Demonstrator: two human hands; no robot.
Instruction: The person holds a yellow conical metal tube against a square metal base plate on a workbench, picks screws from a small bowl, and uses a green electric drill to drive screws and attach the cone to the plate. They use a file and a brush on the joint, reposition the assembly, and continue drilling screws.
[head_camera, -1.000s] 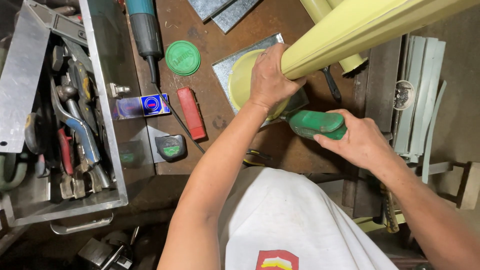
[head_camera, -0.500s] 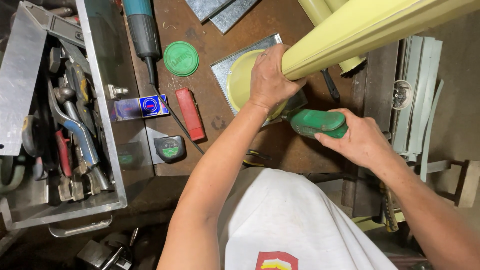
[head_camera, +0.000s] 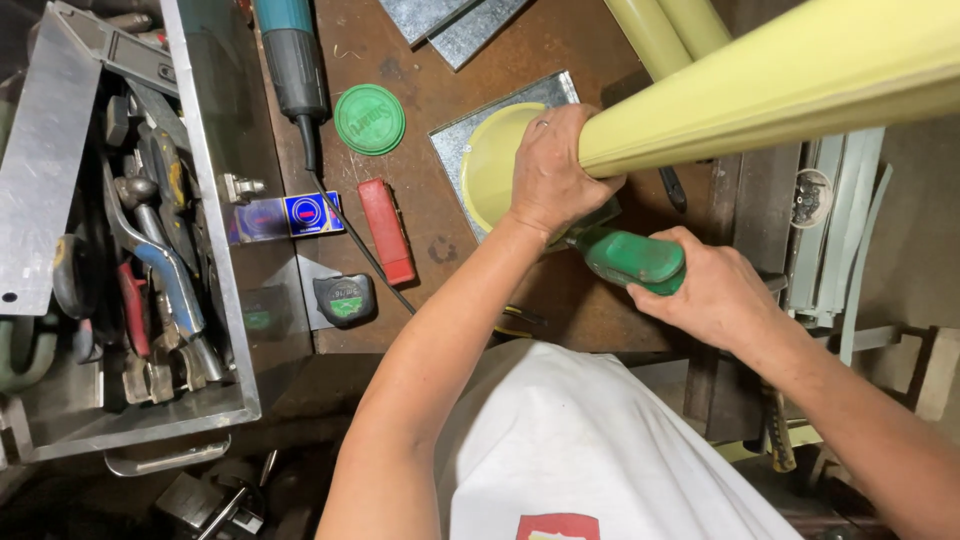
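Rusty brown workbench (head_camera: 440, 90); on it green lid (head_camera: 369, 119), red bar (head_camera: 386, 231), tape measure (head_camera: 344, 299), metal plates (head_camera: 452, 22).

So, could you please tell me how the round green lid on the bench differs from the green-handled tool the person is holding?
The green lid is a flat disc; the green-handled tool is elongated and rounded. The lid lies free on the brown workbench, touched by nothing, while the tool is gripped by the right hand, just below the left hand on the yellow pipe. The lid shows whole; the tool's working end is hidden. Both are green.
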